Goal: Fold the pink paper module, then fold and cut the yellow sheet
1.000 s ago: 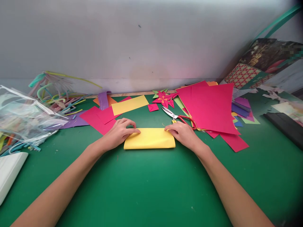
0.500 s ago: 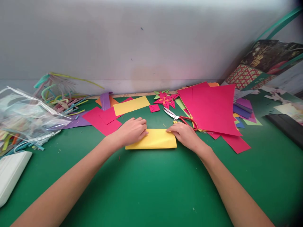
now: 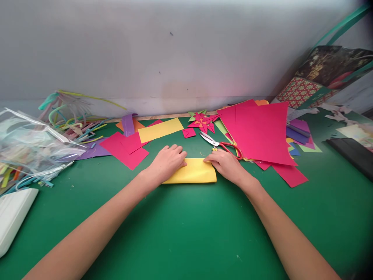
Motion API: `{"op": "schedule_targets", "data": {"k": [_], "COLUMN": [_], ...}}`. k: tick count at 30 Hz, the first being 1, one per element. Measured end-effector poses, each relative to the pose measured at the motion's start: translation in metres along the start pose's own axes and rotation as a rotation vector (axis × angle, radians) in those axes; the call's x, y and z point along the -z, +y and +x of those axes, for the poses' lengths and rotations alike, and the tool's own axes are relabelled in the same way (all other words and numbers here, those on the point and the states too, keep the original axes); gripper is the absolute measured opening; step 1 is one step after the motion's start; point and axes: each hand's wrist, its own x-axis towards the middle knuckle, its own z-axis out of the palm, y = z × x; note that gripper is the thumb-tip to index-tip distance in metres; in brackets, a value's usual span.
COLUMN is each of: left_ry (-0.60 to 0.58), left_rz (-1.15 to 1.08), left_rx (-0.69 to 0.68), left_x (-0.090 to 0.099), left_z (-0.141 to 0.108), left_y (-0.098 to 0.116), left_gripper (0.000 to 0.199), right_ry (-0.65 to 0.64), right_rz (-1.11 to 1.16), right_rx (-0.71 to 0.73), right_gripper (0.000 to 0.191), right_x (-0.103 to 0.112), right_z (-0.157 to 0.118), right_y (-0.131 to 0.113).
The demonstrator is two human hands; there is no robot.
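Note:
A folded yellow paper (image 3: pixel 192 172) lies flat on the green table (image 3: pixel 180 233), its rounded fold toward me. My left hand (image 3: pixel 169 162) has its fingers curled together and presses on the paper's left part, covering its upper left corner. At the upper right corner, my right hand (image 3: pixel 224 162) pinches the paper's edge between thumb and fingers. Just beyond my right hand are scissors (image 3: pixel 217 143) with red handles, blades slightly apart and pointing up-left. A red and green paper star (image 3: pixel 201 122) and a small red folded square (image 3: pixel 189 133) sit behind the yellow paper.
Large red sheets (image 3: pixel 259 132) are stacked at the back right. Red, purple and yellow pieces (image 3: pixel 161 130) lie at the back left. A clear plastic bag (image 3: pixel 32 144) with pipe cleaners, a white object (image 3: pixel 14 217), a black case (image 3: pixel 352 155) and a patterned bag (image 3: pixel 305 91) stand around the sides.
My left hand has slid a little to the right along the yellow paper, toward my right hand. My right hand keeps its place at the corner. The view has shifted slightly.

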Motion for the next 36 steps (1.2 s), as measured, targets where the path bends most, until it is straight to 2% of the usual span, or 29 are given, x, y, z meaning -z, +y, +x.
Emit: {"op": "schedule_targets", "data": {"k": [2, 4, 9, 12, 15, 22, 36], "left_ry": [-0.060, -0.101, -0.102, -0.128, -0.161, -0.158, -0.117], "left_rz": [-0.081, -0.161, -0.369, -0.443, -0.488, -0.481, -0.434], "left_rx": [-0.024, -0.033, -0.024, -0.020, -0.016, -0.025, -0.058], "left_x": [0.002, 0.003, 0.000, 0.001, 0.005, 0.007, 0.006], "left_z": [0.000, -0.001, -0.006, -0.011, -0.017, -0.025, -0.029], "left_y": [0.005, 0.008, 0.003, -0.001, -0.002, -0.001, 0.001], "left_gripper": [0.014, 0.018, 0.014, 0.005, 0.016, 0.038, 0.040], "right_ry": [0.000, 0.006, 0.007, 0.009, 0.008, 0.017, 0.018], "right_rz": [0.002, 0.003, 0.010, 0.015, 0.019, 0.026, 0.036], "right_rx": [-0.002, -0.001, -0.001, 0.001, 0.002, 0.015, 0.027], "right_gripper": [0.030, 0.030, 0.029, 0.029, 0.029, 0.031, 0.032], "right_x": [0.000, 0.000, 0.000, 0.000, 0.000, -0.001, -0.002], "right_z": [0.000, 0.000, 0.000, 0.000, 0.000, -0.001, -0.001], "right_y": [0.000, -0.001, -0.001, 0.000, 0.000, 0.001, 0.004]}}
